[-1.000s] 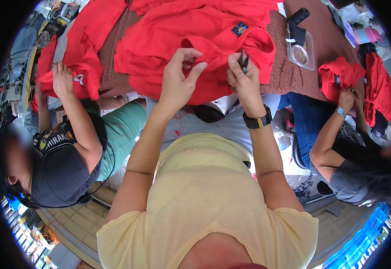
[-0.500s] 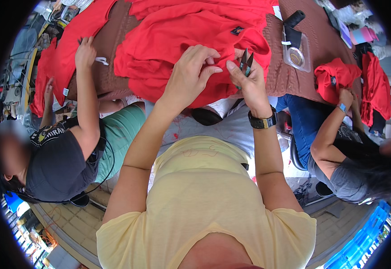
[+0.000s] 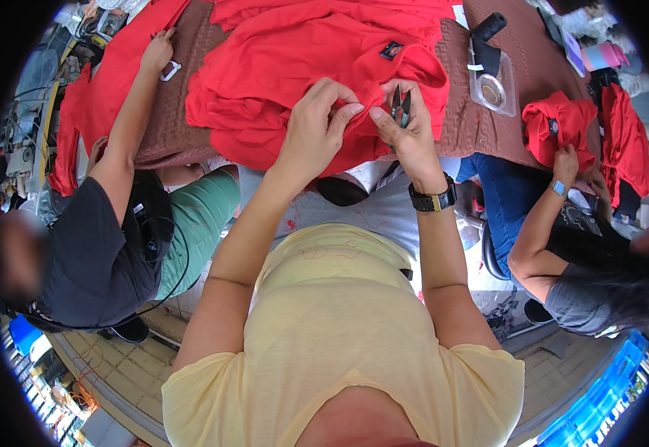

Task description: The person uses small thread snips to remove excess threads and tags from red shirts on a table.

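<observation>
A red garment (image 3: 265, 104) with a small dark label near its collar lies bunched on the table before me. My left hand (image 3: 318, 127) pinches a fold of its cloth between thumb and fingers. Close beside it, my right hand (image 3: 412, 134) is closed around a pair of thread snips (image 3: 401, 108), whose dark blades point away from me and stand apart. The right thumb and fingertips are at the garment's edge. Whether they also grip the cloth is hard to see.
A brown patterned cloth (image 3: 473, 134) covers the table. On the right stands a clear plastic tray (image 3: 504, 104) holding a tape roll, near a black cylinder (image 3: 488, 28). Co-workers at left (image 3: 101, 238) and right (image 3: 562, 253) handle red garments. A blue crate (image 3: 600, 395) sits lower right.
My hands have shifted slightly along the garment, the right one a little left and the snips tilted more upright. The left co-worker's arm has reached farther forward.
</observation>
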Demonstrator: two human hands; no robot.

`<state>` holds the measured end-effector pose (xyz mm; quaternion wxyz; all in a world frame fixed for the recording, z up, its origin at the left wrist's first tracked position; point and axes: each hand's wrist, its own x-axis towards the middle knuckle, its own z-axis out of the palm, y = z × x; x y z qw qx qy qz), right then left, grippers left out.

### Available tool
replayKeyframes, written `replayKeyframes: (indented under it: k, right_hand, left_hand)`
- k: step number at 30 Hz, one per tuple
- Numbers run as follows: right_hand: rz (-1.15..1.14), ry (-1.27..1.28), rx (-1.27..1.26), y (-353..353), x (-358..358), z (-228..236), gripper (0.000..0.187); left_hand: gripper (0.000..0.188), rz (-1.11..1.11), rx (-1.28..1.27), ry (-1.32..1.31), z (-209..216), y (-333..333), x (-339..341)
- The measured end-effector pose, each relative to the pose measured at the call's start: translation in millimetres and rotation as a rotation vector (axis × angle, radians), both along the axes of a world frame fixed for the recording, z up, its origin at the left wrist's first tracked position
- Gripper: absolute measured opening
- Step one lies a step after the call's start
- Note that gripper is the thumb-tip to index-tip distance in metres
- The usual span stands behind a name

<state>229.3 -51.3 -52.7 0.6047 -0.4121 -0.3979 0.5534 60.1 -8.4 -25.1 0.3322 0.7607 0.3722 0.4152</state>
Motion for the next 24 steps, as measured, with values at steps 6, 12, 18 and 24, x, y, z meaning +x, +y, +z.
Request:
replayKeyframes:
  k: [6, 12, 18, 24]
  right_hand:
    - [0.070, 0.068, 0.030, -1, 5, -1, 0.028]
    - [-0.042, -0.215, 0.060, 6, 5, -6, 0.016]
    - [-0.122, -0.341, 0.115, 8, 6, -12, 0.010]
    - [-0.109, -0.375, 0.169, 8, 4, -7, 0.012]
  left_hand:
    - [0.010, -0.027, -0.214, -0.084, -21, 9, 1]
    - [0.004, 0.022, -0.114, -0.063, -24, 8, 8]
    - [0.012, -0.020, -0.007, -0.055, -17, 4, 2]
    - [0.016, -0.047, -0.018, -0.083, -11, -1, 5]
